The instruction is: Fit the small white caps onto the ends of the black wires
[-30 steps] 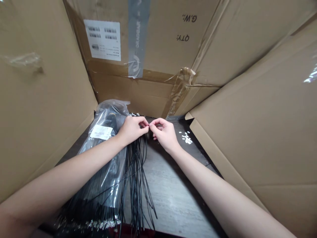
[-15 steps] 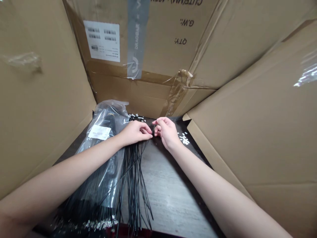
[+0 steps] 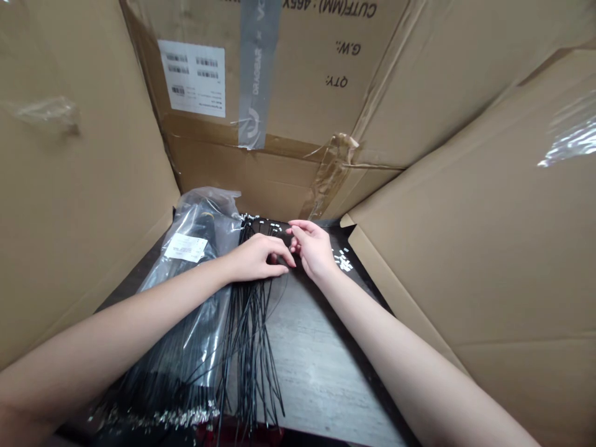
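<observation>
My left hand (image 3: 261, 257) hovers over a bundle of thin black cables (image 3: 251, 335), its thumb and forefinger apart with a gap between them. One thin cable curves up past its thumb tip. Just to the right, my right hand (image 3: 313, 247) is closed in a pinch at about the same height, seemingly on the upper end of that thin cable; the end itself is hidden by the fingers. The bundle lies lengthwise on the dark tabletop (image 3: 316, 366), with small white pieces around its far end.
A clear plastic bag (image 3: 195, 329) of black cables with silvery ends lies at the left, bearing a white label (image 3: 185, 248). Small white pieces (image 3: 343, 263) are scattered right of my right hand. Cardboard walls (image 3: 288, 180) enclose the left, back and right sides.
My left hand has moved slightly down and right, and its thumb and forefinger have parted. My right hand stays pinched in nearly the same place.
</observation>
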A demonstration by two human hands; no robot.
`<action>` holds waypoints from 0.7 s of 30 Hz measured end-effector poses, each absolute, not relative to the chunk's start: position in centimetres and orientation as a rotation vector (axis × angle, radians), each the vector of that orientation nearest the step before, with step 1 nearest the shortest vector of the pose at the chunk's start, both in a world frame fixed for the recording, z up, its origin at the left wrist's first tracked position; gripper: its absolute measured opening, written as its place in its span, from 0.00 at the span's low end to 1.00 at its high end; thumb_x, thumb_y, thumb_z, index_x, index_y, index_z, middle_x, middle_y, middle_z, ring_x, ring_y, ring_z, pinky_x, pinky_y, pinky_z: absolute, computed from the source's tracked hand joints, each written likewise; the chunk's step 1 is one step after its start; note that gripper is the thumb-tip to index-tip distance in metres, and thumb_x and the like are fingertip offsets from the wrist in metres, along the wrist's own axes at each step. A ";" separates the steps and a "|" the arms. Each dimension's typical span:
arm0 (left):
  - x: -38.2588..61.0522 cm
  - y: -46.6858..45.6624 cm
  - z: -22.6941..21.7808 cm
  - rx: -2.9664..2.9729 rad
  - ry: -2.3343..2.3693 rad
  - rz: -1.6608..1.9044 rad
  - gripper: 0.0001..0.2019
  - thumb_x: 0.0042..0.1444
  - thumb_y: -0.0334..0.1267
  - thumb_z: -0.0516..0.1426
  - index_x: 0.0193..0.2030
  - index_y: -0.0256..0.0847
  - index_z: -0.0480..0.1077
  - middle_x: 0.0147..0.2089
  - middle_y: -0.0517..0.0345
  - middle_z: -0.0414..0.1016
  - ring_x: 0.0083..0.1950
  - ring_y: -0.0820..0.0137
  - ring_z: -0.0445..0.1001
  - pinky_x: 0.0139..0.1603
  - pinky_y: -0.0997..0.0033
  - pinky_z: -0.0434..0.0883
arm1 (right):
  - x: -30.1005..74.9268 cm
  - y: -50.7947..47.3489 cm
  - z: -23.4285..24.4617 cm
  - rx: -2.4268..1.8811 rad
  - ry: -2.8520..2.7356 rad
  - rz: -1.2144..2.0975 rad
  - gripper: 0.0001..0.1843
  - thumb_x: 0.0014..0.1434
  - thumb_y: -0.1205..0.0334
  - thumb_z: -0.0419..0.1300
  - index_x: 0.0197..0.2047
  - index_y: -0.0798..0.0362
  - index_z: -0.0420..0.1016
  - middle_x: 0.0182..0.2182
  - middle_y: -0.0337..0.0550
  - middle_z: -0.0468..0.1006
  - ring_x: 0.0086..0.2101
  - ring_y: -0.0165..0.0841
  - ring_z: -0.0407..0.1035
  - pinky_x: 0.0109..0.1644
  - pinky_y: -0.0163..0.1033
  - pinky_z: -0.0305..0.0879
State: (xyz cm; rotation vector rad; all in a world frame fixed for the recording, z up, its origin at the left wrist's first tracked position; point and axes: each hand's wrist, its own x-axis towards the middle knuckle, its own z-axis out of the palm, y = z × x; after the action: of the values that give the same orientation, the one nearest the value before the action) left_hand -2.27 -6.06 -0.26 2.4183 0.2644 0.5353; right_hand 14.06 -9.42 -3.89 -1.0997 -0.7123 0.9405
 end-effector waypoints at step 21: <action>-2.4 -5.7 -0.4 2.394 0.383 0.709 0.09 0.52 0.28 0.60 0.39 0.38 0.80 0.37 0.56 0.82 0.33 0.71 0.77 0.41 0.71 0.71 | 13.7 -9.5 -3.8 -1.182 -0.805 0.905 0.18 0.42 0.53 0.70 0.34 0.55 0.79 0.30 0.42 0.80 0.20 0.24 0.61 0.22 0.34 0.60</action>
State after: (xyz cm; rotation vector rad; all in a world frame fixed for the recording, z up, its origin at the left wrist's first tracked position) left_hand -2.44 -5.65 -0.37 2.3943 0.3834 0.7089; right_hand 13.67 -9.46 -3.76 -1.1820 -0.8045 0.9052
